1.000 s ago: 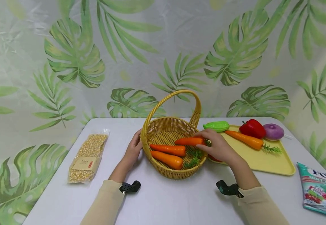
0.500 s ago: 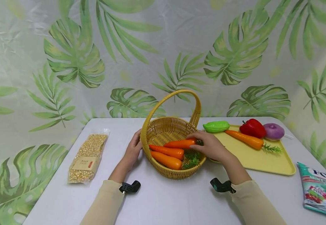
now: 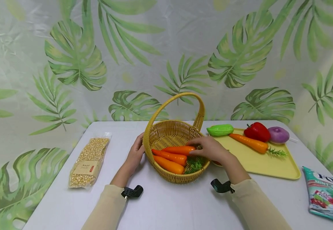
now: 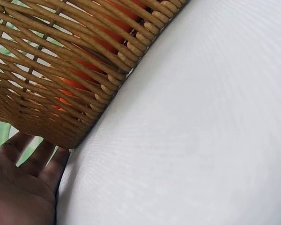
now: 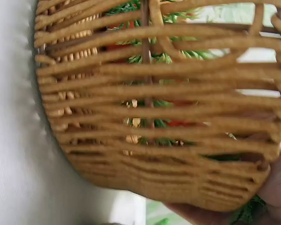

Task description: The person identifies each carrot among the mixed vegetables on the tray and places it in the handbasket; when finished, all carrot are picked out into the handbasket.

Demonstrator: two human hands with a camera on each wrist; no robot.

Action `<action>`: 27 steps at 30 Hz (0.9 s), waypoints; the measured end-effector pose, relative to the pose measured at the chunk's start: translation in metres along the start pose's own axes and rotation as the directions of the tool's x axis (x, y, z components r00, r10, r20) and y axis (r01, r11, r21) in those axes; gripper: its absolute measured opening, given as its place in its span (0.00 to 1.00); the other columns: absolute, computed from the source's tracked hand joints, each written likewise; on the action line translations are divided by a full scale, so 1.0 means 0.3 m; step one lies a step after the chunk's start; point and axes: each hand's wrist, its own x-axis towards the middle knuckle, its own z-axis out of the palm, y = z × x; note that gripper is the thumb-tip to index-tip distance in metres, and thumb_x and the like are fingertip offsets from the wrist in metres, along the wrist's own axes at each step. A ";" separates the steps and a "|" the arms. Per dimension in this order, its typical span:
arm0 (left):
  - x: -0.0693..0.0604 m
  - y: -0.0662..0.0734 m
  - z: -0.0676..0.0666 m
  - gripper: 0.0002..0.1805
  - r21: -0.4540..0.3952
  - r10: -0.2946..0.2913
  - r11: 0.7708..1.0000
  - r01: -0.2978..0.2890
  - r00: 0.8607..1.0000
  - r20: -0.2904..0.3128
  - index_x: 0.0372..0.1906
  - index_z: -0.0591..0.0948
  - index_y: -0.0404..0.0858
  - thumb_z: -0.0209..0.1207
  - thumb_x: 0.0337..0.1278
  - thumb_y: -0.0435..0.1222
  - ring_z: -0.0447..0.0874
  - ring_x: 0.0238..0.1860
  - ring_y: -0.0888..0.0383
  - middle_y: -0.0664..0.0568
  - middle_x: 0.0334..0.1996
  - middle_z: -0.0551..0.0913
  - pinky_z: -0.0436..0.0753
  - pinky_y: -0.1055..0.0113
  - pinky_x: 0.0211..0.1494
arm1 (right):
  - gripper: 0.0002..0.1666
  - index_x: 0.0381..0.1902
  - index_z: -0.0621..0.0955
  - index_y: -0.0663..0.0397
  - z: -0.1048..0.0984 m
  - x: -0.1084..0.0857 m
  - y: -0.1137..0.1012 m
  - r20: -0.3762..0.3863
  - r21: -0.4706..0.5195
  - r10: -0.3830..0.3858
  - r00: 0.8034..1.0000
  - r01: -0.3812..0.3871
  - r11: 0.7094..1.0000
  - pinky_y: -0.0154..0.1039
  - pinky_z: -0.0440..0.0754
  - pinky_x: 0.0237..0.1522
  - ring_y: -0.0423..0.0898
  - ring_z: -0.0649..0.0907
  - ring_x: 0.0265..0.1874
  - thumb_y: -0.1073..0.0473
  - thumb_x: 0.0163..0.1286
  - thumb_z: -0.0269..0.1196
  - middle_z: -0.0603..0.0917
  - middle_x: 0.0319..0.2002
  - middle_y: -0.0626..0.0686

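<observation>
A wicker basket [image 3: 170, 178] with a tall arched handle stands at the middle of the table in the head view. My left hand [image 3: 134, 154] rests against its left outer side; in the left wrist view the fingers [image 4: 36, 159] lie fairly straight beside the weave. My right hand [image 3: 212, 149] reaches over the right rim and pinches the thick end of a carrot [image 3: 176, 149] inside the basket. Below it lie a second carrot [image 3: 170, 156] and a third carrot [image 3: 168, 165], with green tops at the right. The weave hides much of the contents in the right wrist view.
Right of the basket, a yellow tray [image 3: 281, 169] bears another carrot [image 3: 249, 143], a red bell pepper [image 3: 257, 132], a purple vegetable [image 3: 278, 135] and a green vegetable [image 3: 220, 130]. A corn kernel bag [image 3: 88, 163] lies left; a teal candy bag [image 3: 328, 196] lies far right.
My right hand has moved left and slightly down with the carrot, bringing it deeper into the basket beside the other two. The left hand has stayed at the basket's side.
</observation>
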 end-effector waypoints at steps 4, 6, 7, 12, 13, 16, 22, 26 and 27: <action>0.000 -0.003 0.000 0.25 -0.007 0.001 1.000 -0.001 1.000 0.002 0.73 0.64 0.59 0.49 0.75 0.45 0.56 0.78 0.55 0.56 0.75 0.64 0.61 0.48 0.78 | 0.24 0.60 0.83 0.42 0.006 0.002 -0.004 0.007 -0.035 0.002 1.000 -0.001 0.999 0.57 0.77 0.63 0.55 0.81 0.60 0.44 0.67 0.67 0.84 0.59 0.51; 0.000 -0.004 -0.001 0.25 -0.007 -0.002 1.000 0.002 1.000 0.002 0.73 0.63 0.59 0.49 0.76 0.45 0.56 0.78 0.55 0.56 0.75 0.64 0.62 0.47 0.77 | 0.25 0.60 0.83 0.42 0.012 0.000 -0.003 -0.003 -0.047 -0.005 1.000 0.005 0.999 0.58 0.76 0.64 0.56 0.80 0.61 0.43 0.68 0.66 0.83 0.61 0.52; 0.000 -0.004 -0.001 0.25 -0.007 -0.004 1.000 0.004 1.000 0.001 0.73 0.63 0.59 0.49 0.75 0.45 0.56 0.77 0.55 0.56 0.75 0.64 0.62 0.48 0.77 | 0.26 0.61 0.82 0.42 0.015 -0.001 -0.002 -0.012 -0.047 -0.013 1.000 0.013 0.999 0.59 0.76 0.63 0.57 0.80 0.61 0.42 0.68 0.65 0.82 0.61 0.53; -0.001 -0.006 -0.001 0.25 -0.010 -0.004 1.000 0.004 1.000 -0.001 0.73 0.64 0.58 0.49 0.75 0.44 0.57 0.77 0.55 0.55 0.75 0.64 0.62 0.48 0.77 | 0.26 0.63 0.80 0.44 0.034 -0.015 0.009 -0.080 -0.011 -0.058 0.995 0.058 0.998 0.57 0.78 0.60 0.53 0.80 0.54 0.43 0.70 0.63 0.79 0.57 0.52; -0.002 -0.006 -0.001 0.25 -0.009 -0.004 1.000 0.004 1.000 -0.002 0.73 0.64 0.58 0.49 0.75 0.44 0.57 0.77 0.55 0.55 0.75 0.64 0.62 0.48 0.77 | 0.26 0.63 0.80 0.44 0.037 -0.019 0.011 -0.092 0.001 -0.064 0.994 0.064 0.998 0.57 0.78 0.60 0.52 0.80 0.54 0.43 0.71 0.63 0.79 0.57 0.52; -0.003 -0.008 0.002 0.25 -0.009 -0.001 1.000 0.001 1.000 -0.006 0.73 0.64 0.58 0.49 0.75 0.44 0.57 0.77 0.55 0.55 0.75 0.64 0.61 0.48 0.77 | 0.25 0.62 0.80 0.45 0.046 -0.030 0.020 -0.130 0.022 -0.081 0.988 0.085 0.996 0.58 0.76 0.63 0.53 0.80 0.57 0.45 0.71 0.62 0.80 0.59 0.51; -0.001 -0.006 0.006 0.25 -0.003 -0.005 1.000 0.005 1.000 -0.001 0.73 0.64 0.57 0.49 0.76 0.44 0.57 0.77 0.55 0.55 0.75 0.64 0.62 0.48 0.77 | 0.22 0.61 0.81 0.48 0.054 -0.053 0.028 -0.189 0.020 -0.101 0.977 0.106 0.994 0.59 0.73 0.67 0.55 0.78 0.63 0.50 0.72 0.62 0.82 0.60 0.52; 0.005 -0.001 0.002 0.26 -0.006 -0.018 1.000 0.018 1.000 0.004 0.74 0.63 0.54 0.48 0.76 0.42 0.56 0.78 0.54 0.52 0.76 0.63 0.62 0.49 0.77 | 0.21 0.61 0.81 0.47 0.046 -0.064 0.022 -0.210 0.017 -0.097 0.973 0.103 0.995 0.61 0.70 0.69 0.57 0.77 0.65 0.51 0.71 0.62 0.82 0.61 0.52; 0.006 0.001 0.001 0.26 -0.007 -0.024 1.000 0.024 1.000 0.005 0.75 0.62 0.53 0.48 0.76 0.41 0.55 0.78 0.53 0.51 0.76 0.62 0.62 0.48 0.77 | 0.21 0.61 0.81 0.46 0.043 -0.067 0.021 -0.213 0.017 -0.091 0.973 0.097 0.995 0.61 0.68 0.70 0.57 0.76 0.66 0.52 0.71 0.63 0.82 0.61 0.52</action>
